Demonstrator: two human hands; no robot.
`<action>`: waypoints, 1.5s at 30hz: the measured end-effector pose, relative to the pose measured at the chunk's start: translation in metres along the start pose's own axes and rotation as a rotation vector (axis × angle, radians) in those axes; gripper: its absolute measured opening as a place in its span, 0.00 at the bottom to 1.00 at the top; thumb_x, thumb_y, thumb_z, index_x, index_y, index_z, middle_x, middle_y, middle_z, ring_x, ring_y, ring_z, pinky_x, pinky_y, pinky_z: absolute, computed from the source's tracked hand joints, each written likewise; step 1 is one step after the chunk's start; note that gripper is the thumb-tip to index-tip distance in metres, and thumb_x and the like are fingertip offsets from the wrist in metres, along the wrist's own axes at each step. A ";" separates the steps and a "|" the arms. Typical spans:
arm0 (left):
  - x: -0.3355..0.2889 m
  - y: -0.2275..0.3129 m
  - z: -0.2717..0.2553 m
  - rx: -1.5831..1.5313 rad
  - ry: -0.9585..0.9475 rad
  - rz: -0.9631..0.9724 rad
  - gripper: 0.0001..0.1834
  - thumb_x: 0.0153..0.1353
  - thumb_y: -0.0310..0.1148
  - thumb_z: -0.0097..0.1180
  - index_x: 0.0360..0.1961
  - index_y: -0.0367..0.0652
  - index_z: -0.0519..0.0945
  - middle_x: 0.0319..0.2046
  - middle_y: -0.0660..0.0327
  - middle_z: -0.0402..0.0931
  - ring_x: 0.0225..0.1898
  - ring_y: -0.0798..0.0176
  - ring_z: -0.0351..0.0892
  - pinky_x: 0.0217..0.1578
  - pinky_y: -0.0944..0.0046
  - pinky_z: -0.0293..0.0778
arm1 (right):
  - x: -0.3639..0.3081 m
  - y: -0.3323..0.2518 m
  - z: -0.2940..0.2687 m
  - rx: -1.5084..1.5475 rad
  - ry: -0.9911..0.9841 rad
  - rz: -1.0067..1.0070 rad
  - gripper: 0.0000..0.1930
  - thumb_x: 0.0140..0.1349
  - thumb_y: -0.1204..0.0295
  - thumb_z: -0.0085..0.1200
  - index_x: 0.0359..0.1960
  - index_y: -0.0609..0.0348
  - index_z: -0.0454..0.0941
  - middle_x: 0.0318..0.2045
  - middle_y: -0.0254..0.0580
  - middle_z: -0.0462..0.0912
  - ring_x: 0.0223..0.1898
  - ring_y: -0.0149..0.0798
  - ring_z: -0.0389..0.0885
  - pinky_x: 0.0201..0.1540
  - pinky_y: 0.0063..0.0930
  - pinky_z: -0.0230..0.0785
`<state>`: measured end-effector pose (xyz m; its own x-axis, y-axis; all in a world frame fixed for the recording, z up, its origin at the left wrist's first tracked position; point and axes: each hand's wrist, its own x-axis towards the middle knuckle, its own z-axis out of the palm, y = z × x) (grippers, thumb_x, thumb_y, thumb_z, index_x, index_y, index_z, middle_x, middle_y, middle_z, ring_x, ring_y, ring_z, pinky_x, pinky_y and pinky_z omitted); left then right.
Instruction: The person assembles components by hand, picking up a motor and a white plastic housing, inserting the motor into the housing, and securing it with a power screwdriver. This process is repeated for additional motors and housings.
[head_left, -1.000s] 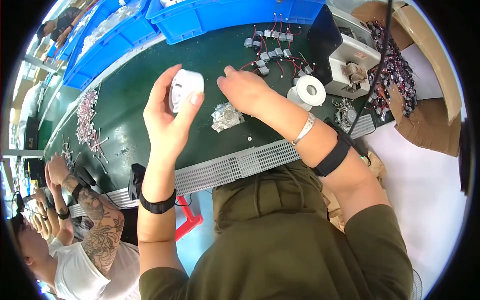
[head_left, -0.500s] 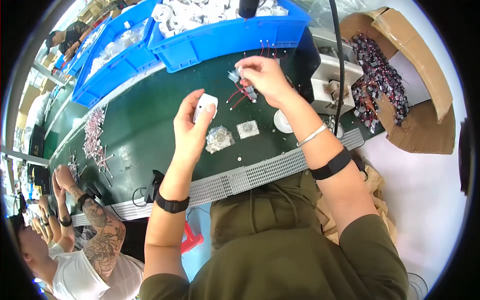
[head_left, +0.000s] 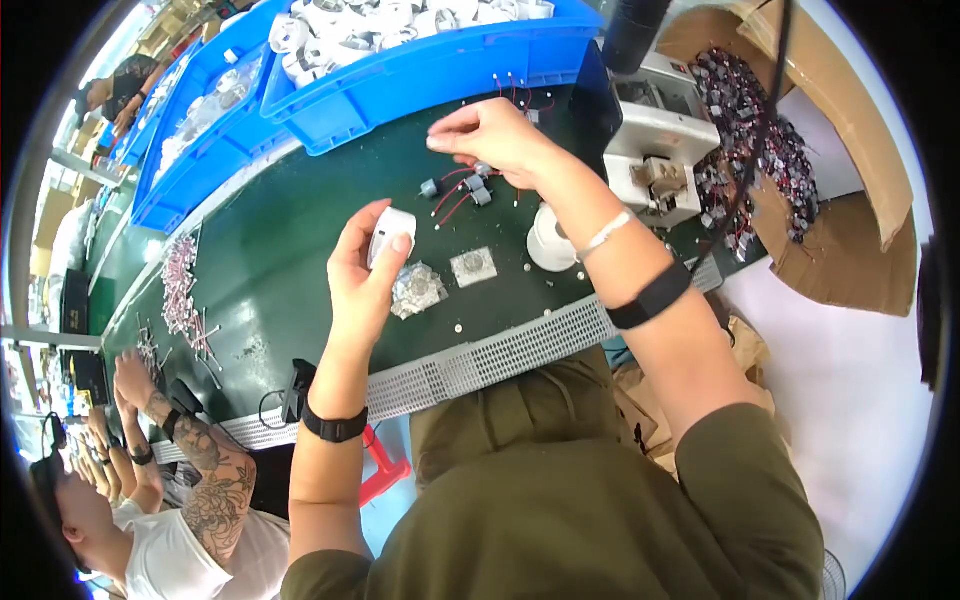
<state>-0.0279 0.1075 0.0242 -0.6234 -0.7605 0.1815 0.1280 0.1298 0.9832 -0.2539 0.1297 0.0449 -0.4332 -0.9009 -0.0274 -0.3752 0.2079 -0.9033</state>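
Through the head camera I observe an assembly workshop: green workbench (head_left: 245,265), blue bins (head_left: 435,75) of white parts (head_left: 365,35), a carton (head_left: 850,265) of wired components (head_left: 735,110), a co-worker (head_left: 185,550) alongside.

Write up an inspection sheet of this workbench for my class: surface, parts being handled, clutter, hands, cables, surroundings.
Surface: green tabletop, perforated grey strip along its near edge.
Parts handled: white plastic part, held above the table; small grey wired parts lying near the right hand.
Clutter: crumpled silvery piece, flat silvery piece, heap of thin strands at left.
Hands: left hand grips the white plastic part; right hand's fingers are bent, contents unclear.
Cables: black cable at upper right.
Surroundings: blue bin of white parts behind, cardboard box at right, person in a white shirt at left.
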 end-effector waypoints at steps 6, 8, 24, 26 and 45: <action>0.003 -0.008 0.007 0.037 -0.015 -0.028 0.23 0.57 0.28 0.58 0.53 0.33 0.69 0.41 0.61 0.74 0.41 0.71 0.72 0.44 0.71 0.69 | -0.014 -0.003 -0.008 0.372 0.141 -0.147 0.12 0.56 0.78 0.57 0.43 0.63 0.77 0.29 0.41 0.80 0.29 0.28 0.77 0.32 0.21 0.71; 0.000 -0.008 0.013 0.014 -0.034 -0.022 0.23 0.57 0.28 0.59 0.53 0.33 0.69 0.41 0.61 0.74 0.41 0.71 0.72 0.43 0.72 0.68 | -0.030 -0.009 -0.013 0.468 0.179 -0.177 0.09 0.56 0.79 0.56 0.40 0.65 0.76 0.28 0.40 0.80 0.28 0.29 0.78 0.33 0.21 0.73; -0.015 0.000 0.024 0.151 -0.154 0.166 0.26 0.53 0.25 0.59 0.54 0.35 0.68 0.42 0.60 0.73 0.45 0.68 0.72 0.48 0.68 0.67 | -0.113 -0.008 -0.034 0.841 0.054 -0.225 0.17 0.54 0.81 0.59 0.45 0.68 0.72 0.37 0.41 0.78 0.36 0.32 0.80 0.40 0.23 0.75; -0.012 0.011 0.033 0.205 -0.199 0.157 0.26 0.52 0.25 0.61 0.53 0.35 0.69 0.41 0.60 0.73 0.43 0.68 0.73 0.46 0.69 0.69 | -0.124 -0.005 -0.046 0.828 0.086 -0.283 0.17 0.54 0.81 0.58 0.46 0.68 0.71 0.37 0.42 0.78 0.39 0.33 0.80 0.41 0.23 0.75; 0.035 -0.005 0.112 0.661 -0.301 0.658 0.32 0.38 0.39 0.72 0.46 0.41 0.74 0.43 0.55 0.75 0.44 0.51 0.75 0.45 0.57 0.71 | -0.149 0.026 -0.074 0.380 0.321 -0.165 0.13 0.55 0.81 0.56 0.43 0.68 0.73 0.39 0.43 0.79 0.41 0.31 0.78 0.46 0.24 0.72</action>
<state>-0.1369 0.1519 0.0270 -0.7649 -0.2263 0.6031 0.1199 0.8699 0.4784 -0.2592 0.2977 0.0573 -0.6452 -0.7354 0.2072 -0.1617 -0.1337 -0.9777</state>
